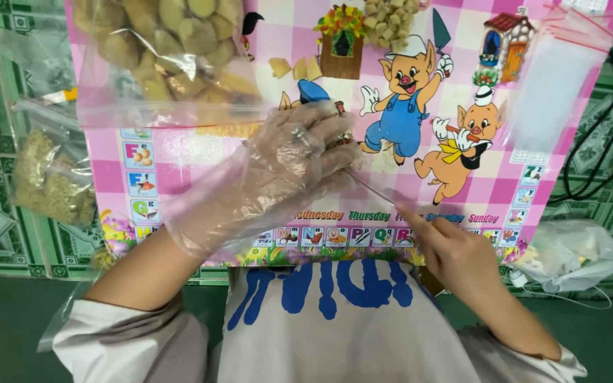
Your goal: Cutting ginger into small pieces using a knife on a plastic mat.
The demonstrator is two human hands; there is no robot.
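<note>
**Drawing a thin clear strip taut over the pink mat**

Head view: holding a thin clear strip (372, 190) stretched between both hands above the pink checked mat (200, 156). Left hand (289, 167), wearing a loose plastic glove, with fingers closing on the strip's upper end; right hand (455, 252), bare, pinching the lower end nearer the mat's bottom edge. Running its long axis diagonally, upper-left to lower-right. Probably worth keeping the pull even and both pinches firm, avoiding slack. Lying at the mat's upper-left corner: a clear bag of pale pieces (164, 57).
</note>
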